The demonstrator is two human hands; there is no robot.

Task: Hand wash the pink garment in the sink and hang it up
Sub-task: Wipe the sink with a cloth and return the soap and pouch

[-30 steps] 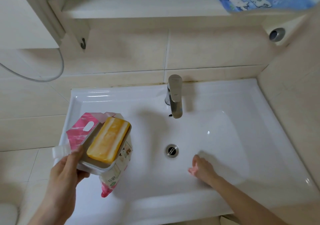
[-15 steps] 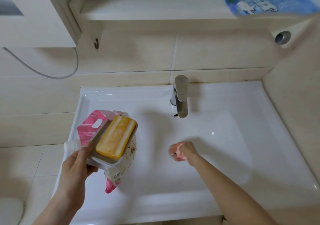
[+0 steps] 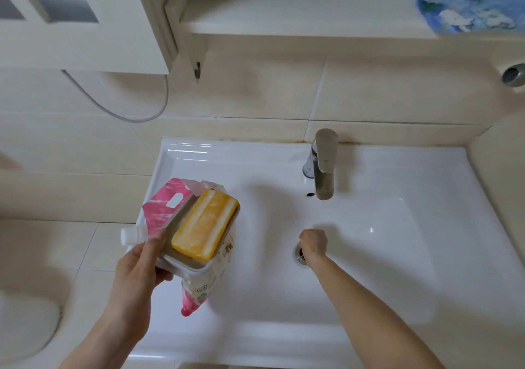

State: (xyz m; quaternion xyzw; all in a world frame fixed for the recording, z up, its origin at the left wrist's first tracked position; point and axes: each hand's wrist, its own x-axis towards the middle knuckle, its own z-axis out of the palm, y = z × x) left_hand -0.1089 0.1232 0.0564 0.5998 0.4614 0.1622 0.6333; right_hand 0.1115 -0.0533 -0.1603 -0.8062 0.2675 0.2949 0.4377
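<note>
Left hand [image 3: 136, 272]: fingers grip white plastic soap dish [image 3: 181, 260] carrying yellow rectangular soap bar [image 3: 204, 223], plus pink-and-white plastic pouch [image 3: 167, 209]. Right hand [image 3: 312, 243]: fingers curled over round metal drain [image 3: 299, 255] of white ceramic sink [image 3: 397, 226]; contents unclear.

Soap bar [image 3: 204, 225] on dish [image 3: 183, 265], dish atop pouch [image 3: 167, 212], left of faucet [image 3: 324, 167]; drain [image 3: 298, 256] before faucet, in sink [image 3: 397, 255].

Glossy white ceramic sink [image 3: 397, 164], smooth and reflective; brushed grey metal faucet [image 3: 324, 167]; waxy yellow rectangular soap bar [image 3: 205, 225]; smooth pale plastic soap dish [image 3: 181, 262]; shiny pink-and-white plastic pouch [image 3: 167, 208]; satin beige wall tiles [image 3: 255, 90].
</note>
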